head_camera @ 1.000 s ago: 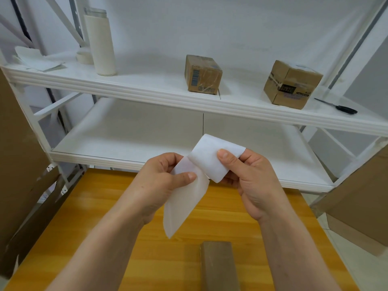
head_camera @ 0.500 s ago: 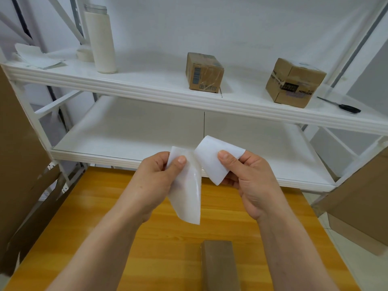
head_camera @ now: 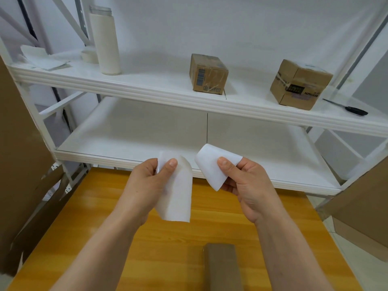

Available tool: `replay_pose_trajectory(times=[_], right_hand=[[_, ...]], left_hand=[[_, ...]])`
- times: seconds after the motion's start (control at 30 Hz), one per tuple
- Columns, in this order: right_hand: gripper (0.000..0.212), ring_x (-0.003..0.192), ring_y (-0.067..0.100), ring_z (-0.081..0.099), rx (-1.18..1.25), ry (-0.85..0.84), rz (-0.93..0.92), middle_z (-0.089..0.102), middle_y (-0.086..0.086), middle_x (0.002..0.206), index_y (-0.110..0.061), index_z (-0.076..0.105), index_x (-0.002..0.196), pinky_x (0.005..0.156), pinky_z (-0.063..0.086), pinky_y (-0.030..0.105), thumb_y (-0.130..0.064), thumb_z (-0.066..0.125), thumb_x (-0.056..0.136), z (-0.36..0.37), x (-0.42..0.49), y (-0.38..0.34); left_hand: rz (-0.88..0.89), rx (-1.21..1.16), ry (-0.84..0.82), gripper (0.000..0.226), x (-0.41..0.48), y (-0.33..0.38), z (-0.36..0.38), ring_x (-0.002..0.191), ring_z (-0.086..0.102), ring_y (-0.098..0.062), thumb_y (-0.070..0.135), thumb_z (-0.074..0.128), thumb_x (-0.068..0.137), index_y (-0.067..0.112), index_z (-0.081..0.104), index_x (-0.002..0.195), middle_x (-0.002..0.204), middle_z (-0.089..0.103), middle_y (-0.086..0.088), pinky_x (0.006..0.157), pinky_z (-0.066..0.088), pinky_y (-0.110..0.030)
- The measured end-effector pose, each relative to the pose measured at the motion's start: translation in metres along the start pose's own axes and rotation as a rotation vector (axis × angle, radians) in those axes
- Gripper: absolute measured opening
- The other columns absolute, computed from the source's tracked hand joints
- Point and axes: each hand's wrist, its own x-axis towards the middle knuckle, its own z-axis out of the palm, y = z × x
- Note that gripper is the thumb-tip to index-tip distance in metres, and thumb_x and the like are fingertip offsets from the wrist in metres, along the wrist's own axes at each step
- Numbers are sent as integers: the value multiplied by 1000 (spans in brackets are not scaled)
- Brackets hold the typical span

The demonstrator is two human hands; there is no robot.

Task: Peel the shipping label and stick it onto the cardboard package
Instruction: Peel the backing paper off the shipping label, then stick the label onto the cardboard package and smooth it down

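My left hand (head_camera: 144,185) pinches a glossy, slightly see-through white sheet (head_camera: 178,198) by its top edge; the sheet hangs down over the wooden table (head_camera: 105,238). My right hand (head_camera: 249,185) pinches a matte white label (head_camera: 212,164) that curls upward. The two sheets are fully apart, with a small gap between them. A narrow brown cardboard package (head_camera: 222,267) lies on the table at the bottom edge of view, below and between my hands, partly cut off.
A white shelf unit (head_camera: 189,101) stands behind the table. Its upper shelf carries two cardboard boxes (head_camera: 207,74) (head_camera: 300,85), a tall white bottle (head_camera: 105,40), a tape roll (head_camera: 89,56), loose papers (head_camera: 42,57) and a black-handled tool (head_camera: 354,111). Large cardboard sheets (head_camera: 19,164) (head_camera: 365,206) stand at both sides.
The two sheets were joined and overlapping a second ago; they have come fully apart. My left hand has drawn its sheet to the left and turned it upright. My right hand stayed put.
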Motion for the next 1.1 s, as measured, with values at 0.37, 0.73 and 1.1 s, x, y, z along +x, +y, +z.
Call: replay_pose_trajectory(times=[0.37, 0.73, 1.1], right_hand=[[14, 97, 27, 71, -15, -16, 70, 76, 7, 104, -19, 71, 102, 72, 58, 32, -26, 70, 90, 5, 8, 15], [17, 98, 27, 71, -27, -23, 104, 76, 8, 104, -17, 70, 103, 73, 58, 32, -26, 71, 89, 9, 9, 23], [17, 97, 26, 71, -52, -15, 111, 76, 7, 105, -19, 72, 104, 67, 57, 29, -27, 72, 89, 10, 6, 29]], left_hand=[[-216, 48, -19, 17, 19, -30, -14, 93, 67, -33, 30, 58, 100, 19, 66, 110, 103, 71, -8, 76, 56, -45], [-468, 176, 94, 41, 43, -126, -30, 83, 66, -34, 41, 70, 91, 5, 64, 110, 98, 69, -15, 64, 52, -39], [-624, 380, 117, 68, 57, -197, -45, 126, 53, -44, 32, 74, 89, -5, 48, 140, 139, 56, -24, 96, 47, -50]])
